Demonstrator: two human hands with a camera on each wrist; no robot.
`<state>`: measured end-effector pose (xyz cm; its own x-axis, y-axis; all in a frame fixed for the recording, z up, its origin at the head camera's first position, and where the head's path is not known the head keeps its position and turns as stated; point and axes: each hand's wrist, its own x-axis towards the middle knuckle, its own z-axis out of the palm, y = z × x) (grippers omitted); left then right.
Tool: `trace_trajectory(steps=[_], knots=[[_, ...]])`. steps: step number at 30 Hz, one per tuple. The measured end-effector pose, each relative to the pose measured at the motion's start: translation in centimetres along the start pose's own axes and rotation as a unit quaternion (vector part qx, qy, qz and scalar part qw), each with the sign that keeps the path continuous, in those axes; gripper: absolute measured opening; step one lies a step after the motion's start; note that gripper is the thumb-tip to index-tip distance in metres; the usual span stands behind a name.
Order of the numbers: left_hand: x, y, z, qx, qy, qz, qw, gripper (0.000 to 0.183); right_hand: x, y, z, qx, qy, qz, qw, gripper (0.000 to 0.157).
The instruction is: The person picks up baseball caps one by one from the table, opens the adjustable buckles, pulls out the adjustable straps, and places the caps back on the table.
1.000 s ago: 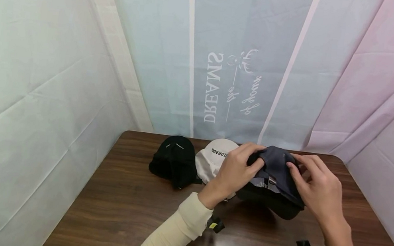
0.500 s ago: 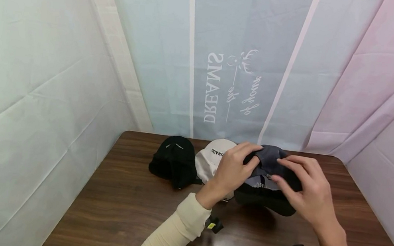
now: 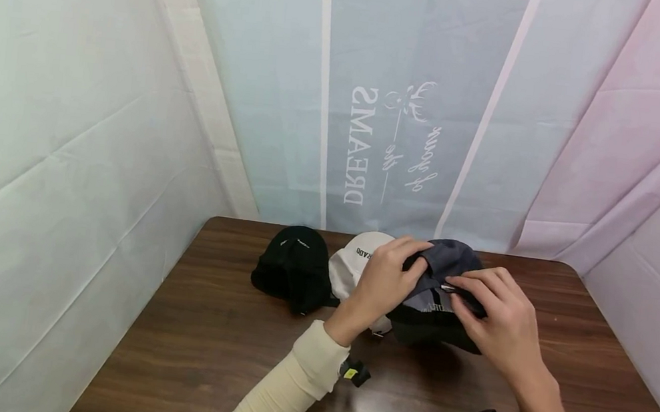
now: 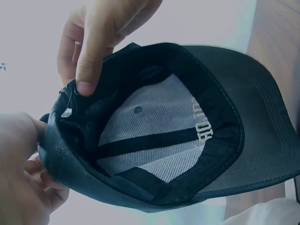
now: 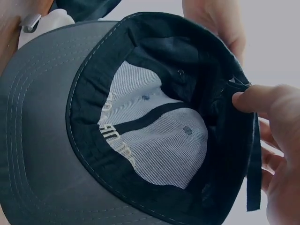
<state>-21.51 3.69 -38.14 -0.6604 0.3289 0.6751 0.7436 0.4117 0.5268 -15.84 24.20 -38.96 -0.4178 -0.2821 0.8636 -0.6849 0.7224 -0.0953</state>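
Both hands are on a dark navy cap (image 3: 451, 256) at the right back of the table. My left hand (image 3: 386, 272) grips the cap's edge on its left side. My right hand (image 3: 502, 315) pinches the back strap near a small metal buckle (image 3: 447, 288), the thumb on the inside of the band. Both wrist views look into the cap, with its pale mesh lining (image 4: 145, 126), dark sweatband and stiff brim (image 5: 51, 131). A loose strap end (image 5: 253, 183) hangs beside the right fingers. The left fingertips are partly hidden behind the cap in the right wrist view.
A black cap (image 3: 293, 266) stands at the back left of the brown wooden table (image 3: 217, 355). Next to it, a white cap (image 3: 350, 268) with dark lettering is partly covered by the left hand. Fabric walls (image 3: 414, 40) rise behind and at both sides.
My right hand has moved left from the cap's right side to the strap, pinching by the buckle. The navy cap and left hand have shifted slightly left.
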Motion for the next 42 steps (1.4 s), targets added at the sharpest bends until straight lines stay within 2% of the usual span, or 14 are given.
trace_trajectory(steps=[10, 16, 22, 26, 29, 32, 35, 37, 42], knots=[[0.0, -0.2, -0.6, 0.001, -0.031, -0.023, 0.9993, 0.025, 0.9, -0.5, 0.2, 0.0, 0.026, -0.012, 1.0, 0.039], [0.1, -0.4, -1.0, 0.009, -0.044, -0.017, 0.9988, 0.026, 1.5, -1.1, 0.1, 0.008, 0.048, -0.027, 0.998, 0.037], [-0.1, -0.8, -1.4, 0.007, -0.052, -0.014, 0.9985, 0.032, 1.6, -1.4, 0.2, 0.01, 0.043, -0.03, 0.999, 0.039], [-0.4, -0.9, -1.5, -0.005, -0.027, 0.019, 0.9994, 0.033, 1.4, -1.2, 0.4, 0.011, 0.036, -0.024, 0.999, 0.039], [-0.5, -0.8, -1.7, -0.005, 0.002, 0.058, 0.9983, 0.028, 1.3, -1.1, 0.5, 0.012, 0.035, -0.022, 0.999, 0.038], [-0.5, -0.5, -1.9, -0.008, 0.013, 0.102, 0.9946, 0.026, 1.3, -1.1, 0.7, 0.015, 0.042, -0.023, 0.999, 0.038], [-0.6, -0.1, -2.0, -0.004, -0.003, 0.138, 0.9905, 0.028, 1.4, -1.1, 0.8, 0.023, 0.052, -0.028, 0.998, 0.038], [-0.7, 0.2, -1.9, 0.006, -0.019, 0.149, 0.9887, 0.031, 1.4, -1.2, 1.0, 0.028, 0.058, -0.032, 0.997, 0.038], [-1.0, 0.7, -1.7, 0.012, -0.057, 0.138, 0.9888, 0.035, 1.6, -1.5, 1.5, 0.036, 0.073, -0.044, 0.996, 0.037]])
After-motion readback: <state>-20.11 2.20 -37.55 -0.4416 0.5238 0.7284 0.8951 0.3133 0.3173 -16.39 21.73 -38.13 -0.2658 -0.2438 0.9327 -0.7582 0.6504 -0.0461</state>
